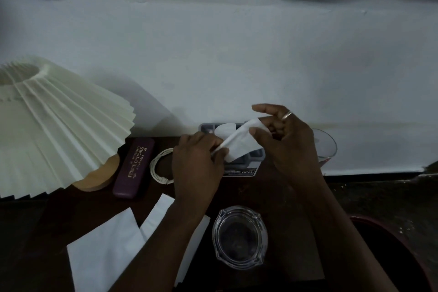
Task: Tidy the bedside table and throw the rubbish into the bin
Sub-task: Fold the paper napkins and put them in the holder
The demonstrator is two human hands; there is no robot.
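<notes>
A white tissue [239,141] is stretched between both hands above the back of the dark bedside table [59,216]. My left hand [196,163] pinches its lower left end. My right hand [284,140], with a ring on one finger, grips its upper right end between thumb and fingers. Under the tissue sits a grey compartment tray [208,128], partly hidden. Two more white tissues [111,249] lie flat at the table's front left. A dark red bin [403,239] shows at the lower right, partly behind my right forearm.
A pleated white lamp [54,123] on a wooden base fills the left. Beside it lie a purple spectacle case [134,168] and a coiled white cable [157,166]. A glass ashtray [239,237] stands near the front, a clear glass [328,144] at the right. White wall behind.
</notes>
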